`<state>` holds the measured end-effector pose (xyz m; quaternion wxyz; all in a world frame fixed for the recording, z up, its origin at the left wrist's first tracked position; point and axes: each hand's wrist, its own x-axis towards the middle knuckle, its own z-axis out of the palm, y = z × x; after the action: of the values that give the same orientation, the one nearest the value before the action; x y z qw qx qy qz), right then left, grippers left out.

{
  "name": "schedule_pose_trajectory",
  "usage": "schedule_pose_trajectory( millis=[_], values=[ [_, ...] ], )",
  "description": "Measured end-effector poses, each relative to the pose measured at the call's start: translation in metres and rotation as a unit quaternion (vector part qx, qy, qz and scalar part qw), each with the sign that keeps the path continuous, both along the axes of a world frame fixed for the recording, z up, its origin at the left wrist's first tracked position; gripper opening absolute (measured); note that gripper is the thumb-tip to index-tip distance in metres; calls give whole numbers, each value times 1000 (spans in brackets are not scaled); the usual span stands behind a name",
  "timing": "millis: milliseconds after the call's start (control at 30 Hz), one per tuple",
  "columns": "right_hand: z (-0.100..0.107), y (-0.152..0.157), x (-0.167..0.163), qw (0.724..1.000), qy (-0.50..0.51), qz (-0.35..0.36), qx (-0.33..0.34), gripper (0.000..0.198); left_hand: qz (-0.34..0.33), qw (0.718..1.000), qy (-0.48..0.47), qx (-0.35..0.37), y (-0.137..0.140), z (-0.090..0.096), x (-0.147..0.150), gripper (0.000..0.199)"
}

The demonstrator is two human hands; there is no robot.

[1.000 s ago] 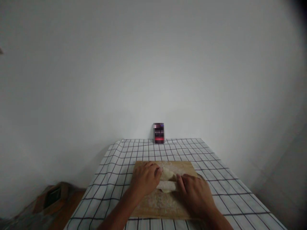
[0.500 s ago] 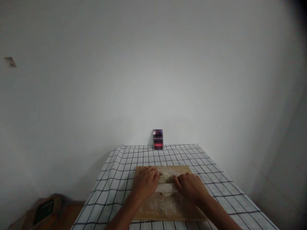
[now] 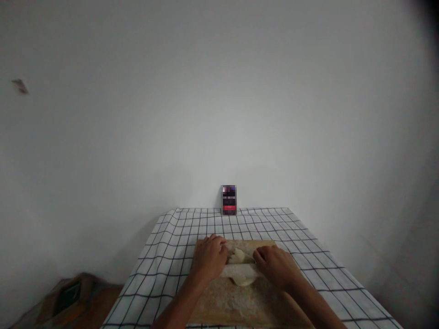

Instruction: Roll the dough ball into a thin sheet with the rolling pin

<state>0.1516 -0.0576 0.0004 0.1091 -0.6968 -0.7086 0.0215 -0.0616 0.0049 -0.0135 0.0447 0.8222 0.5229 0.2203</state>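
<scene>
A pale rolling pin lies crosswise over a flat piece of dough on a floured wooden board. My left hand is curled over the pin's left end, and my right hand is closed over its right end. Dough shows on both sides of the pin, with an uneven edge on the far side and a rounded one on the near side. Both ends of the pin are hidden under my hands.
The board rests on a table with a white, black-checked cloth. At the far edge, a small dark, blurred-out upright object leans by the white wall. A brown box-like thing sits low on the left.
The whole view has shifted slightly. More dough shows on the near and far sides of the rolling pin. Both hands keep their hold on it.
</scene>
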Motion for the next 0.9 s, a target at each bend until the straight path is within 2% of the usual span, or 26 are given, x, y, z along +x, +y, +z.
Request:
schedule_pose_trajectory(
  millis=[100,200,333,433,567,700,767,900],
  values=[
    [-8,-14,-5,999,4,-43,28,43,6,1000,-3,13,-3,-5,-2,26],
    [-13,-28,-11,998,-4,-48,40,43,-10,1000,-12,27,-6,-9,-4,25],
    [-13,-40,-17,998,-17,-49,24,42,-27,999,-17,35,-9,-14,-6,30],
    [-9,-36,-15,999,-34,-40,12,43,-37,999,-10,28,-8,-13,-6,32],
    [-1,-12,-3,999,-30,8,-41,44,-41,999,5,14,-4,-8,-3,34],
    [2,9,8,995,-30,68,-60,33,-30,999,20,16,-1,-6,-1,34],
    [0,9,8,996,-27,60,-53,34,-27,999,18,17,-2,-6,-1,33],
    [-8,-9,0,999,-26,-14,-13,37,-36,999,-1,22,-5,-9,-2,34]
  ],
)
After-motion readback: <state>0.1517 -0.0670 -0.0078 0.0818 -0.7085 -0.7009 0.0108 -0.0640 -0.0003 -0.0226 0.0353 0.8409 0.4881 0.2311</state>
